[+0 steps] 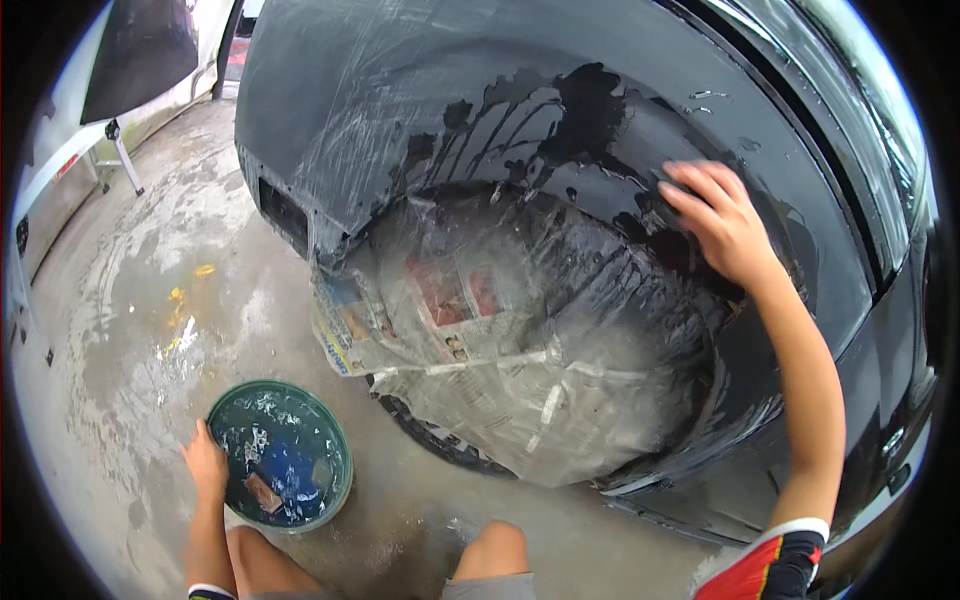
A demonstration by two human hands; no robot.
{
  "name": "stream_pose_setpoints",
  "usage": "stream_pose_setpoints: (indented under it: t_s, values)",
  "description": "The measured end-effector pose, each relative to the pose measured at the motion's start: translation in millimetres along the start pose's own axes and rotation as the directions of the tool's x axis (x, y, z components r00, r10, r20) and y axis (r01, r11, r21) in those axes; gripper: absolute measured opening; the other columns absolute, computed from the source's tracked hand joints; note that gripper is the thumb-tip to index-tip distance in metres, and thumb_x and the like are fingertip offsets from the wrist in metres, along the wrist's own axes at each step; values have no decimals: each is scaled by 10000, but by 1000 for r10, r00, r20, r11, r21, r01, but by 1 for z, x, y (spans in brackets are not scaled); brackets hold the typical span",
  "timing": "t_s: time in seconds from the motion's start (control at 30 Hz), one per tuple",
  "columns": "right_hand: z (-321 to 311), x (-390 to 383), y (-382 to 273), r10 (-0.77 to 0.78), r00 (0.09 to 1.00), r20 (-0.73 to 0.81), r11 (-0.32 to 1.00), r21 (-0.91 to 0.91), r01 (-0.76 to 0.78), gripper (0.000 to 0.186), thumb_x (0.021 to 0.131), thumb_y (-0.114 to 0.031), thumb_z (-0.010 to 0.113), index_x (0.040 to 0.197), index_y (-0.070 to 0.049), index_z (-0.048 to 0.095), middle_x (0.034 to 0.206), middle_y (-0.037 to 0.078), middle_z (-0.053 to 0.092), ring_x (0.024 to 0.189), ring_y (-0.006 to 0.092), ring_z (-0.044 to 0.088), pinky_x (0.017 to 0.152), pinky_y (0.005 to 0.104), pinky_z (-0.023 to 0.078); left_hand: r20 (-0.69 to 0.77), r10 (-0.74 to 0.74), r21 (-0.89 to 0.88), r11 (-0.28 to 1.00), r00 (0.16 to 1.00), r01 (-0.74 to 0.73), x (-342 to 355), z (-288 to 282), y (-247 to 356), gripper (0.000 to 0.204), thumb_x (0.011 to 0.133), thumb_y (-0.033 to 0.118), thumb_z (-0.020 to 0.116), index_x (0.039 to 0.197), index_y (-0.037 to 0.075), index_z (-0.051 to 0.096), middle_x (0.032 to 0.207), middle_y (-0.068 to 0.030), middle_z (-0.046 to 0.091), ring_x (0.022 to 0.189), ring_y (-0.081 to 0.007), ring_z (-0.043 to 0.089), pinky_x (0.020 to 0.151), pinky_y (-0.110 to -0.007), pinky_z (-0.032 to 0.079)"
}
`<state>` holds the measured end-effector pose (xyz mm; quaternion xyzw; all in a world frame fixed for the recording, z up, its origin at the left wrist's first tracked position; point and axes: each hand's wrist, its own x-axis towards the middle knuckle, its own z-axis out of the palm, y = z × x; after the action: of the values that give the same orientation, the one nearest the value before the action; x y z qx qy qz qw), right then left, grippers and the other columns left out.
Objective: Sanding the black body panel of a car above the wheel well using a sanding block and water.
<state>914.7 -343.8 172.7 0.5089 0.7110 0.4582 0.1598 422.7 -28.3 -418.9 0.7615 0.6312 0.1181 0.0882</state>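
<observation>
My right hand [722,222] is pressed against the dark grey car body panel [690,125], just above the wheel arch. Its fingers are bent and their tips blur with motion. A dark edge shows beneath them, but I cannot make out what it is. Wet black patches and drips run down the panel around the hand. At the lower left, my left hand [207,462] grips the rim of a round green bucket [345,440] standing on the floor. Dark water fills the bucket, and a brownish block [263,493] lies in it.
Newspaper [450,325] and clear plastic sheeting [590,420] cover the wheel, with part of the tyre [425,435] showing below. The concrete floor [130,330] is wet and marked with white and yellow stains. A metal stand [125,160] is at the upper left. My knees are at the lower edge.
</observation>
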Motion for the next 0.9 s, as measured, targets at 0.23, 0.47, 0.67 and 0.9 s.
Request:
stream_pose_setpoints:
  t_s: [0.23,0.47,0.67,0.9]
  values:
    - [33,85,-3,-108,994,-11,994,-37,108,446,773,-62,724,1215,-91,677,1331,78,629,1259,293,560,1060,441,462,-19,-35,-121,992,999,33,12,12,25,293,944,45,505,1236,59,509,1039,-220,710,983,-436,687,1006,-642,417]
    - [13,38,-6,-35,999,22,999,8,35,464,777,-50,738,1235,-99,686,1344,78,637,1233,298,589,1046,454,473,33,-40,-80,996,999,43,-7,-11,9,263,1040,118,424,1281,68,519,1052,-232,704,977,-439,684,984,-668,404]
    - [30,85,-12,-45,999,-29,994,-99,42,496,744,-33,718,1235,-95,680,1327,79,639,1239,302,577,1065,462,456,44,-64,-227,971,997,72,11,1,17,284,1065,163,408,1305,80,533,1072,-236,697,984,-448,678,916,-634,454]
    - [14,42,-3,13,1000,16,999,-31,-13,505,763,-25,748,1256,-115,688,1370,70,630,1251,305,582,1065,466,455,29,-52,-134,989,998,55,8,10,-5,342,1076,195,407,1377,85,527,1131,-250,688,988,-472,667,854,-581,500]
